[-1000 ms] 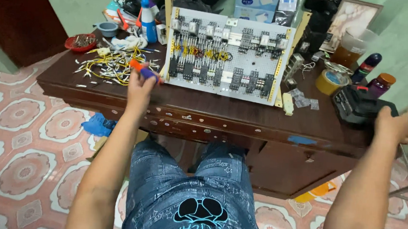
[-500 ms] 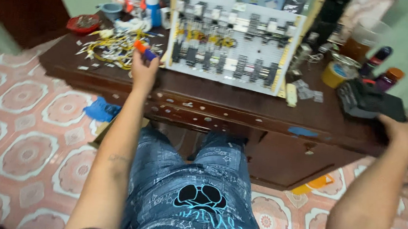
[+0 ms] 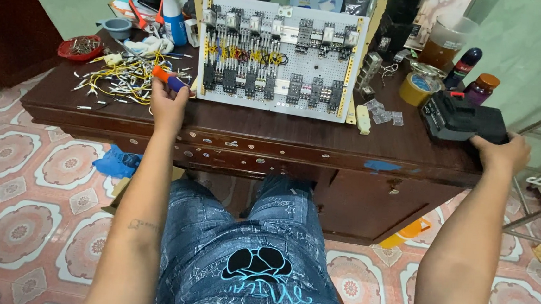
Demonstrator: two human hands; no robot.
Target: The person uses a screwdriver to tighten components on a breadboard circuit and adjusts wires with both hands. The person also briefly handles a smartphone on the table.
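Gripped in the left hand (image 3: 168, 102) is a small screwdriver (image 3: 165, 78) with an orange and blue handle, the fingers closed around it so the handle sticks up above the fist. That hand rests on the dark wooden desk (image 3: 296, 141), just left of a white perforated panel (image 3: 280, 56) that leans upright and carries rows of black relays, terminal blocks and short yellow and red wires. The screwdriver sits close to the panel's lower left corner without clearly touching it.

Far out at the desk's right end, the right hand (image 3: 502, 152) lies on the edge of a black, boxy power-tool battery or case with a red tab (image 3: 460, 117); the fingers curl over its near side, but whether they truly clamp it cannot be told.

Left of the screwdriver lies a loose tangle of yellow and white wire offcuts (image 3: 123, 75). Behind them stand a red dish of small parts (image 3: 81, 47), a grey cup (image 3: 116, 28) and a blue spray bottle (image 3: 175, 12). Between panel and battery sit a roll of yellow tape (image 3: 418, 86), small clear plastic pieces (image 3: 381, 112), a glass of brown drink (image 3: 442, 43) and two small bottles (image 3: 472, 74).

Below the desk, the person's patterned blue jeans (image 3: 257, 252) fill the view, over a floor of pink patterned tiles (image 3: 18, 217). A blue cloth (image 3: 116, 160) lies on the floor beside the left forearm.
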